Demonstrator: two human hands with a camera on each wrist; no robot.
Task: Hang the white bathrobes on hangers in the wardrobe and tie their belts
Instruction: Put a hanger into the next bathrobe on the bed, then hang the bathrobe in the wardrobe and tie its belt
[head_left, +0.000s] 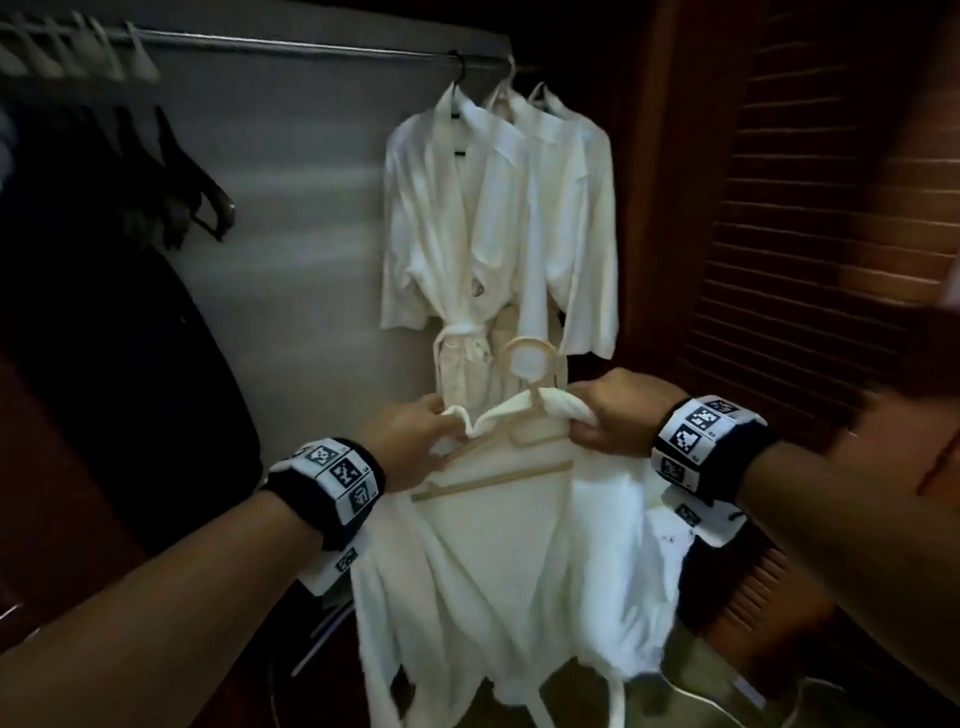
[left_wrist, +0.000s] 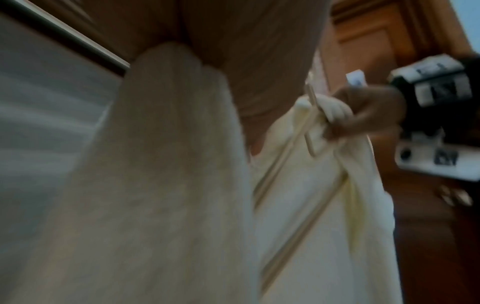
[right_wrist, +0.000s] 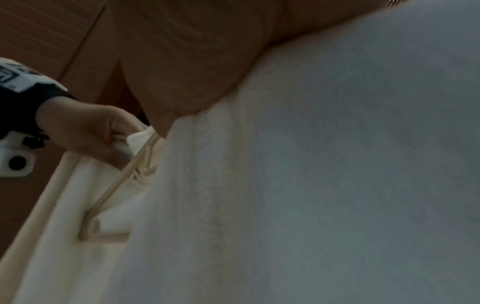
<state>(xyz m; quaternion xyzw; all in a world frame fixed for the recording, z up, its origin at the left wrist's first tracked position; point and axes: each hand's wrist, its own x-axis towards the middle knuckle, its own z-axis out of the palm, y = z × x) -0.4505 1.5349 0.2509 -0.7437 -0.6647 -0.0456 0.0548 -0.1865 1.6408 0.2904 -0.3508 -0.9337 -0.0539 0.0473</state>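
Two hands on one bathrobe (head_left: 519, 561), held out in front of the open wardrobe, below the rail (head_left: 311, 47). Left hand (head_left: 410, 441) pinches the collar fabric at the left shoulder, fingers curled round a fold. Right hand (head_left: 618, 415) is clenched on a bunch of cloth at the right shoulder, pressed against the hanger (head_left: 519, 415).

Hanger is pale, thin, looks like plastic or light wood, with a closed ring instead of an open hook and a straight crossbar below. Its right arm is inside the robe; the left arm and crossbar are exposed, so the left shoulder is not seated yet, by my read.

Handling: robe is soft, thick terry-type cloth, limp, probably fairly heavy for its hold points, and drapes straight down. It won't keep any shape; grip at collar and shoulder seams, not mid-panel. Hanger is stiff but slim, likely slick, so cloth may slide off the bare arm when tilted. Belt (head_left: 618, 696) hangs loose near the hem, untied.

Three robes (head_left: 498, 218) hang already at the right end of the rail; the front one has its belt knotted. Louvred wooden door (head_left: 810, 218) on the right. Wrist views are blurred, mostly cloth.
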